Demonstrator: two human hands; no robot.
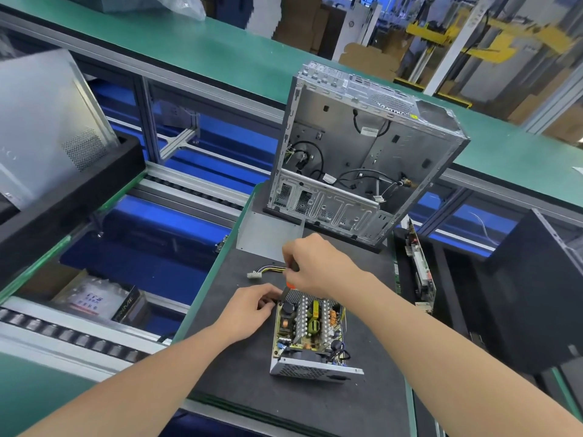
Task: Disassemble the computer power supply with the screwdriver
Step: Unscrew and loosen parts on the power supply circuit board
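The power supply point(309, 335) lies on the dark mat with its cover off, its circuit board, coils and heat sinks exposed. My right hand point(318, 269) is closed around a black and orange screwdriver point(289, 287), held upright over the unit's far left corner. My left hand point(252, 307) pinches that same far left corner of the casing, fingers touching the metal edge. A yellow and black cable with a white connector point(254, 274) trails from behind my right hand. The screwdriver tip is hidden.
An open, stripped computer case point(362, 152) stands upright at the mat's far edge, a flat grey metal cover point(268, 234) in front of it. A circuit board point(419, 263) stands on edge to the right. Roller conveyors run on the left.
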